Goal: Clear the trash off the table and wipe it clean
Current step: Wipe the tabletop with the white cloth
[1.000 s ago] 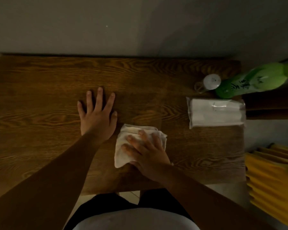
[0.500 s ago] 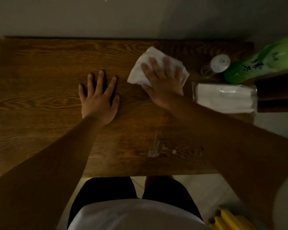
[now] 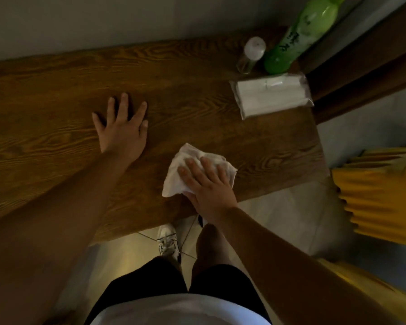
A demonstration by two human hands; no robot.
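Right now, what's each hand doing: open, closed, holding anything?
Left hand: open, flat on the table, holding nothing.
Right hand: open, fingers spread, pressing the white cloth onto the table.

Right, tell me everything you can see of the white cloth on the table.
The cloth is a white, soft-looking rag or tissue, crumpled into a loose, uneven pad with creased edges. It lies flat on the wooden table, toward the near edge and right of centre. The right hand presses down on it with spread fingers, covering its near right part. Nothing else touches it; the left hand rests apart.
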